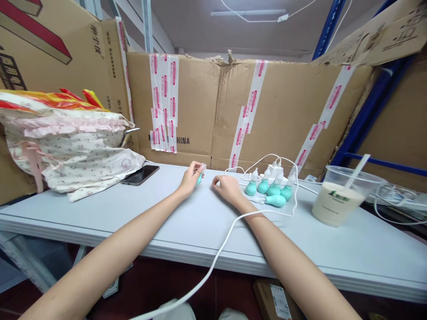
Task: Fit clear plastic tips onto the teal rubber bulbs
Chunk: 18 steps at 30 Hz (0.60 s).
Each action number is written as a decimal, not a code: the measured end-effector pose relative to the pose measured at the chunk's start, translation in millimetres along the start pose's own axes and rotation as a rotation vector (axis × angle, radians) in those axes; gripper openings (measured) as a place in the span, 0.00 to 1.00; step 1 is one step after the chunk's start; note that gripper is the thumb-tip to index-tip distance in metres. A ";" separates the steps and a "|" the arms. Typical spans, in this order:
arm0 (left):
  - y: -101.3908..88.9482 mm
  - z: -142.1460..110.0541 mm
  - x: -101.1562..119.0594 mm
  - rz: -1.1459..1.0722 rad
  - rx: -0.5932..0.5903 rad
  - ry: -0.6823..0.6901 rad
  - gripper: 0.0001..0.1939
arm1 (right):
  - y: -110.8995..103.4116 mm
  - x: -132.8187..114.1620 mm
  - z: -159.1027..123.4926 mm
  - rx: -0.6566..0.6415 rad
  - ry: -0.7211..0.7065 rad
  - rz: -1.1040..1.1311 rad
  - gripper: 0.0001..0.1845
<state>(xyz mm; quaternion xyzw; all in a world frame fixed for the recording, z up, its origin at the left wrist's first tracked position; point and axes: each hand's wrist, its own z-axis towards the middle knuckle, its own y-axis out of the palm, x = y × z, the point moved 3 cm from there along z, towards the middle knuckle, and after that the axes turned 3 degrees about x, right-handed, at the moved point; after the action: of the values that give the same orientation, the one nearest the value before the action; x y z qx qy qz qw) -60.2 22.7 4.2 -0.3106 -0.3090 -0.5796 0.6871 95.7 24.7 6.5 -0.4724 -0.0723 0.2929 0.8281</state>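
Observation:
My left hand [191, 178] is closed round a small bulb syringe [199, 179]; its teal bulb and clear tip show past the fingers. To its right, my right hand [227, 188] rests low over the table with its fingers curled in. Whatever those fingers hold, if anything, is hidden. Just right of that hand are several teal bulb syringes with clear nozzles. Some stand upright, like the one at the left [251, 187], and one teal bulb syringe [275, 201] lies on its side in front of them.
A white cable [216, 258] crosses over my right forearm from a white plug [274, 170]. At the right stands a plastic cup of pale drink [336, 204] with a straw. A phone [140, 175] and floral cloth bag [66, 142] lie left. Cardboard [196, 102] walls the grey table's [126, 213] back.

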 end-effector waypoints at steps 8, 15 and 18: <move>-4.7 1.6 -2.7 0.301 -0.136 0.063 0.15 | -2.4 2.1 -0.1 0.038 0.042 0.149 0.13; 4.2 -8.9 2.8 0.377 -0.266 0.178 0.19 | -8.9 -11.3 5.4 0.068 -0.058 0.699 0.13; 2.2 -5.5 8.9 0.357 -0.210 0.180 0.27 | -13.8 -15.0 4.4 0.168 -0.034 0.640 0.10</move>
<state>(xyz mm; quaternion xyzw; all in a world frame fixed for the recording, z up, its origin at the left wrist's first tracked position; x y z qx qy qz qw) -56.5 13.3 7.6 -0.3772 -0.1242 -0.5033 0.7675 87.4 14.4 22.6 -0.3961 0.0902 0.5510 0.7289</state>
